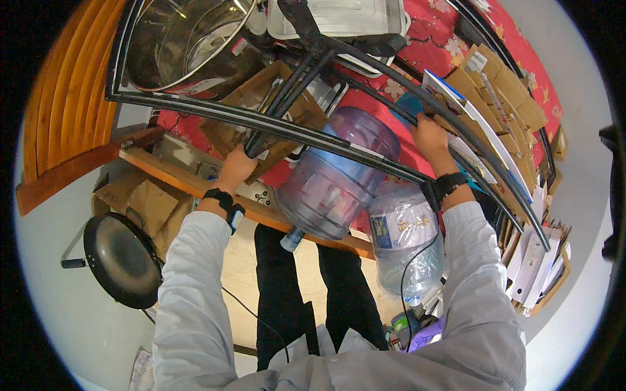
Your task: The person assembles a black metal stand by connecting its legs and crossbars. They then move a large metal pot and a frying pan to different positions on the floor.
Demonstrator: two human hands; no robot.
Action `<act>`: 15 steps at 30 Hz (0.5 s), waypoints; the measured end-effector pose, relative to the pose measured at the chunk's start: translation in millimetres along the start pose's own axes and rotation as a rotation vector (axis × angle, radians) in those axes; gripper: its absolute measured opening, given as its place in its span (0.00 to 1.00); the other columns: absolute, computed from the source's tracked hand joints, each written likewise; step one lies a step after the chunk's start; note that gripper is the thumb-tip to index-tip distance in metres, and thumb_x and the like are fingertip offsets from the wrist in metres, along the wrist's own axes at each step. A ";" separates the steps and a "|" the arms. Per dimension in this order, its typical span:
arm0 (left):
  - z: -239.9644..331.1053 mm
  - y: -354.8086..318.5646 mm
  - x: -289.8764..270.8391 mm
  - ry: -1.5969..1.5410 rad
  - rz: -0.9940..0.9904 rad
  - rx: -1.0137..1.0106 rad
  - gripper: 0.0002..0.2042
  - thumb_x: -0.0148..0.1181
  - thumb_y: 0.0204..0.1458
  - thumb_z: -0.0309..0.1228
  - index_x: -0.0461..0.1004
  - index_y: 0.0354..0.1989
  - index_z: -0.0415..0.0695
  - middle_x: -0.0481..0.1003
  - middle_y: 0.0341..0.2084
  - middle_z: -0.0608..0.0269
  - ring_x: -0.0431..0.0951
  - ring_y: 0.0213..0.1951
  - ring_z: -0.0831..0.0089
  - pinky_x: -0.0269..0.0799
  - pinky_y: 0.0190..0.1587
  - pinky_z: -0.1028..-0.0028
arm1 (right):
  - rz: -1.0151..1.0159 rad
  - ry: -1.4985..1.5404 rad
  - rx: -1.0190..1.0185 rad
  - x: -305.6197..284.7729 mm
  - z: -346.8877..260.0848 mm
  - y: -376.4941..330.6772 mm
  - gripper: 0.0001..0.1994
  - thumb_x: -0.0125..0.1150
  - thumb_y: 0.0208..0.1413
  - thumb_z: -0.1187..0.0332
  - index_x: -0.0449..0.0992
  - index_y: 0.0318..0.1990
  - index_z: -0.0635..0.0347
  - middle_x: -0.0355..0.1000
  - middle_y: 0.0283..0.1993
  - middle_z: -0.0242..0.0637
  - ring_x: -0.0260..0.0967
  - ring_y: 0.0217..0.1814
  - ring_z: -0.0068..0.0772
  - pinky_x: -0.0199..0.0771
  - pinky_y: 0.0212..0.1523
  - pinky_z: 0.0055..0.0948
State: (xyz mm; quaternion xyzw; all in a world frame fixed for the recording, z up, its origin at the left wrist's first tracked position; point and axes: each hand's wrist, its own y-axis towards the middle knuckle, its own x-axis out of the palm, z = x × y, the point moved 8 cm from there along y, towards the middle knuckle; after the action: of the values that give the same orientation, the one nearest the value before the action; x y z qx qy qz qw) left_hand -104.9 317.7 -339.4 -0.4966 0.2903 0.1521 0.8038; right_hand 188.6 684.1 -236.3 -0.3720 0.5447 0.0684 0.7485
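A black metal tube frame, with a long grooved rail and several bent bars, stretches across the red-covered table. My left hand is closed round the lower end of its paired bars, beside an open cardboard box. On the right, my right hand is closed on a bar of the same frame; its fingertips are partly hidden. Below the rail, a large clear bluish water jug lies tilted, its capped neck toward me. A second jug, wrapped in clear plastic, stands near my right forearm.
A big metal pot and a lidded metal tray sit at the back. Flattened cardboard and papers crowd the right. A black wok is on the left, near a wooden chair. Thin black cables hang near both arms.
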 end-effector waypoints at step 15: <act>10.2 0.0 -9.7 0.038 -0.010 0.130 0.23 0.57 0.42 0.37 0.69 0.43 0.30 0.74 0.36 0.38 0.74 0.40 0.45 0.69 0.44 0.58 | 0.244 -0.415 -0.262 -127.4 -40.4 -12.8 0.07 0.55 0.48 0.65 0.74 0.28 0.57 0.74 0.27 0.40 0.75 0.30 0.39 0.76 0.29 0.37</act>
State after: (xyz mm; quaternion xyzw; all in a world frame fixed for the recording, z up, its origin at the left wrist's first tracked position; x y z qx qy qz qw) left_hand -109.3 327.1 -330.0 -0.4477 0.3120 0.1194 0.8294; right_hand 113.6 688.0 -124.9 -0.3751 0.4070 0.3027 0.7758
